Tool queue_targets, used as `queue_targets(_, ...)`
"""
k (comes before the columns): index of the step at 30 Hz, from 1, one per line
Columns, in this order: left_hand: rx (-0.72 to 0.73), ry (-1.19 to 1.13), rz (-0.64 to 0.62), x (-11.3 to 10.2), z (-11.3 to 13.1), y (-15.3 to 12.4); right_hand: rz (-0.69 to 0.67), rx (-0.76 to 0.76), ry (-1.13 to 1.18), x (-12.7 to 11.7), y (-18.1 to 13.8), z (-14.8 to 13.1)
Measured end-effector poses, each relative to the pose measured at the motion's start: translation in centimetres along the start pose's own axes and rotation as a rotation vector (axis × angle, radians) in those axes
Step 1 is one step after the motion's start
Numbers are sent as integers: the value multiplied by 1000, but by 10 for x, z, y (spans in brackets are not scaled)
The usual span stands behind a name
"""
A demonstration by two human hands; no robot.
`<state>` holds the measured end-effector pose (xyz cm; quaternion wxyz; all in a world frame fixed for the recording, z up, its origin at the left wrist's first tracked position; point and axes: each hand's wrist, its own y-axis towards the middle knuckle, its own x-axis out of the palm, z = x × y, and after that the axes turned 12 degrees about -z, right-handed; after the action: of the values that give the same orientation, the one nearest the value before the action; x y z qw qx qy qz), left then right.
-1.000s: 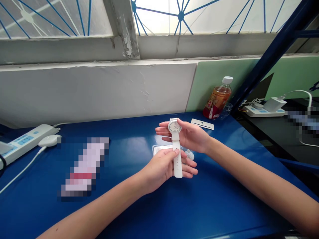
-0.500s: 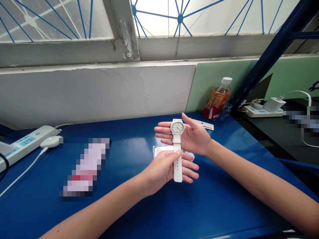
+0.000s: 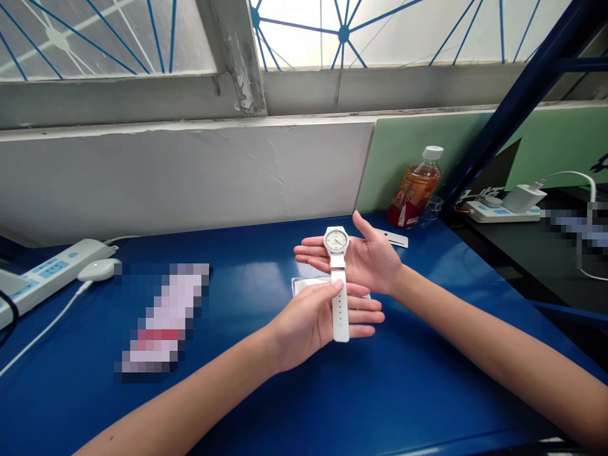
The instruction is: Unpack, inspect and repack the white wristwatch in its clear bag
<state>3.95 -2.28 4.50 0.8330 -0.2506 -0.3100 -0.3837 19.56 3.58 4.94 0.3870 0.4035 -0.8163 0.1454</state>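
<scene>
A white wristwatch (image 3: pixel 336 240) with a round dial lies face up, its strap stretched toward me. My left hand (image 3: pixel 308 323) is palm up and pins the punched lower end of the strap under its thumb, across its fingers. Behind it, my right hand (image 3: pixel 373 259) lies palm up with fingers stretched out and thumb raised. The watch case sits over the fingers of that hand, which does not close around it. Below both hands, a clear and white package (image 3: pixel 301 285) is mostly hidden on the blue table (image 3: pixel 247 392).
A drink bottle (image 3: pixel 414 190) stands at the back right, near a flat white slotted piece (image 3: pixel 395 238). On the left are a power strip (image 3: pixel 57 272), a white charger (image 3: pixel 99 270) with a cable, and a blurred-out flat object (image 3: pixel 166 316). A blue post (image 3: pixel 503 114) rises at right.
The watch has tilted slightly, with its dial shifted a little left and the strap end slightly up. My right thumb has moved slightly up and right, and the fingers of both hands have shifted slightly.
</scene>
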Motion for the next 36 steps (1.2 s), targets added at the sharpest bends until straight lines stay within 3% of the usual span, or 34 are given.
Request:
queue_targets(4,8,8,-13,0,0,0,11,5,16,-2,1,1)
queue_targets(10,16,78,115,0,0,1,12,55,-12,-5,0,0)
queue_targets(17,13,106,135,-1,1,3,69,22,-8,-5,4,2)
queue_targets(22,-1,108,159,-1,1,5,32,-32,-42,-4,4,4)
queue_targets(28,3,104,227,-3,2,7,14,15,-53,-2,3,-2)
queue_targets(36,-45,119,168,-5,6,4,40,43,-23,0,0,-9)
